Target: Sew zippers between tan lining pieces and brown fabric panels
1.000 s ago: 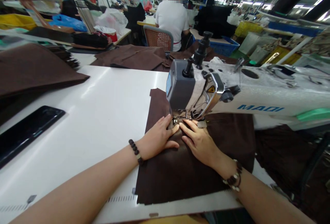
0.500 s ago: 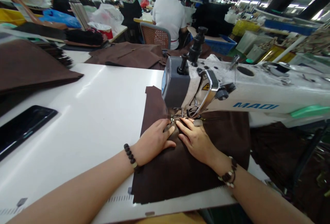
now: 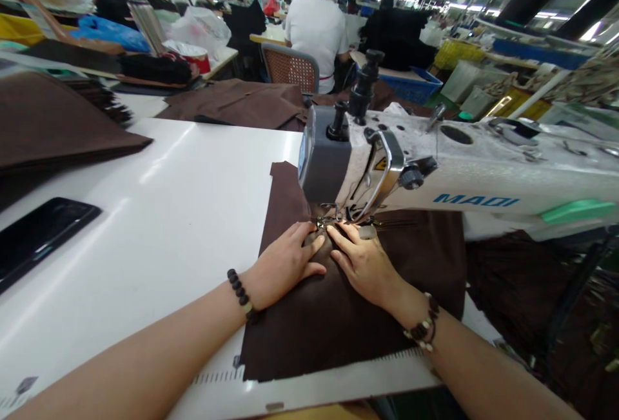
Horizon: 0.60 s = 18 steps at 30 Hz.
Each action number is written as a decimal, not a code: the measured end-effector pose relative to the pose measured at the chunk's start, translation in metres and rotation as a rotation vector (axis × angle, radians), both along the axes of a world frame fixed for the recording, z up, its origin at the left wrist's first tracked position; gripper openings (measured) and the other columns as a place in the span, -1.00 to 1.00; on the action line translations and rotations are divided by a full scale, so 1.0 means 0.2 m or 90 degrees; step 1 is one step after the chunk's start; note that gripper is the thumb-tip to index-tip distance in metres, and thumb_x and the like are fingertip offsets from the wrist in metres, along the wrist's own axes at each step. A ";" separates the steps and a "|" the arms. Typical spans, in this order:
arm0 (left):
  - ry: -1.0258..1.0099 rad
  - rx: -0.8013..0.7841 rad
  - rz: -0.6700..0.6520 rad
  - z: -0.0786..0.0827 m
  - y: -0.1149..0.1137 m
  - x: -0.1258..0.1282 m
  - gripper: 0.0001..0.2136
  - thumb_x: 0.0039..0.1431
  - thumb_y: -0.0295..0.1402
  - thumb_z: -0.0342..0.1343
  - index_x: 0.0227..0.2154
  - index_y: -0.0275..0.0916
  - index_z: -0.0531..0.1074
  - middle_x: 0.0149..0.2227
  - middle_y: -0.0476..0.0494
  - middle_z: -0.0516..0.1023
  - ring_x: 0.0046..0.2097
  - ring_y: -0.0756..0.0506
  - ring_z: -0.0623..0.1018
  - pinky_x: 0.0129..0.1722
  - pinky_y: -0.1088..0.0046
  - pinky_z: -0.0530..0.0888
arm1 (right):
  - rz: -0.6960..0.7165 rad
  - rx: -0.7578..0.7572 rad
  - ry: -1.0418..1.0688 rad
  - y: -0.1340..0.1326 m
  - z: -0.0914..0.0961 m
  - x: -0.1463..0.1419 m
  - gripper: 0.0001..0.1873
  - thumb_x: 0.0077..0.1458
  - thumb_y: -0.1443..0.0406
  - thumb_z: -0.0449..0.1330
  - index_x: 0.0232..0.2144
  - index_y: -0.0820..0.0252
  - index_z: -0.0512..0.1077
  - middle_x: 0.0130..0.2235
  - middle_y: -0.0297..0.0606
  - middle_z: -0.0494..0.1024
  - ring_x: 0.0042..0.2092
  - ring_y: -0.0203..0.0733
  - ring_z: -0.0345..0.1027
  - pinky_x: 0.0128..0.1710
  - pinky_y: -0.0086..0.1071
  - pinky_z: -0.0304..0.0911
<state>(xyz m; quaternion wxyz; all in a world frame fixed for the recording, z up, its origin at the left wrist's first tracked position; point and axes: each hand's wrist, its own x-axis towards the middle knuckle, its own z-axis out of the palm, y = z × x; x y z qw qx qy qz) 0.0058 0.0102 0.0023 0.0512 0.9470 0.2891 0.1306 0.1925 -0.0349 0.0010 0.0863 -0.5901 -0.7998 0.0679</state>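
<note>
A dark brown fabric piece [image 3: 333, 323] lies on the white table [image 3: 184, 213] under the head of a white sewing machine [image 3: 435, 168]. My left hand [image 3: 285, 264] rests flat on the fabric, fingers stretched toward the presser foot [image 3: 329, 219]. My right hand [image 3: 365, 264] lies flat beside it on the fabric, its fingertips at the foot. Both wrists wear bead bracelets. The needle is hidden behind the machine head.
A black phone [image 3: 39, 236] lies at the table's left edge. A stack of brown fabric [image 3: 53, 130] sits at the far left, more brown pieces [image 3: 236, 104] behind. A person in a white shirt [image 3: 316, 33] sits on a chair further back.
The view has shifted slightly left. Both hands stay flat on the fabric near the presser foot, having crept a little toward it.
</note>
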 end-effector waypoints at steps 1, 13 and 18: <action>0.000 -0.001 0.000 0.00 0.00 0.00 -0.50 0.05 -0.12 0.10 -0.06 -0.44 0.35 -0.06 -0.35 0.31 -0.02 -0.23 0.34 0.02 0.24 0.37 | -0.002 0.001 -0.001 0.00 0.00 0.00 -0.56 0.23 0.24 -0.08 0.15 0.14 0.16 0.11 -0.13 0.24 0.13 -0.02 0.03 0.12 -0.01 -0.02; 0.019 -0.014 0.008 0.00 0.05 0.01 -0.49 0.09 -0.12 0.05 -0.04 -0.46 0.34 -0.09 -0.35 0.32 -0.03 -0.24 0.34 0.01 0.23 0.36 | -0.005 0.032 -0.014 0.04 0.01 -0.01 -0.58 0.21 0.27 -0.04 0.11 0.16 0.22 0.06 -0.09 0.31 -0.01 -0.01 0.21 0.03 -0.03 0.11; 0.018 -0.021 0.003 0.00 0.05 0.00 -0.51 0.11 -0.11 0.02 -0.03 -0.44 0.33 -0.06 -0.35 0.30 0.00 -0.24 0.32 0.03 0.22 0.33 | -0.001 0.035 -0.003 0.04 0.00 -0.01 -0.59 0.22 0.27 -0.04 0.11 0.15 0.23 0.05 -0.13 0.32 -0.02 -0.04 0.23 0.03 -0.06 0.12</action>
